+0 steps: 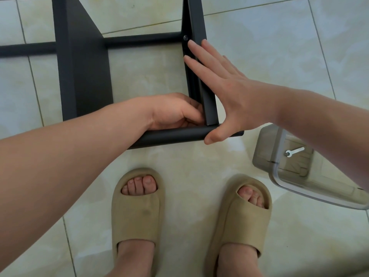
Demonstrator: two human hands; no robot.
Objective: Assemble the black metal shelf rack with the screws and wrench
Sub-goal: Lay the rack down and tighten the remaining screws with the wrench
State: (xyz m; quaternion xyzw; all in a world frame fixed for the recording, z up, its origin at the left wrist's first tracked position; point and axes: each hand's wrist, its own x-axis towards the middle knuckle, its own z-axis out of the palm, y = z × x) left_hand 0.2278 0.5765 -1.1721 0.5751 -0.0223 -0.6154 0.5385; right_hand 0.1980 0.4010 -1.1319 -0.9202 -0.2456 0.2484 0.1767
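The black metal shelf rack lies on the tiled floor. The right hand is spread flat, with straight fingers against the outer face of the angle post and the thumb on the round tube below it. The left hand is curled into the corner where post and tube meet. Its fingertips are hidden, so what it holds cannot be told.

A screw head sits just beyond the right fingertips. A clear plastic box lies under the right forearm with a small wrench on it, apart from the tube's end. Two tan slides stand nearer than both hands, with bare tile between them and the tube. Open floor lies right of the post.
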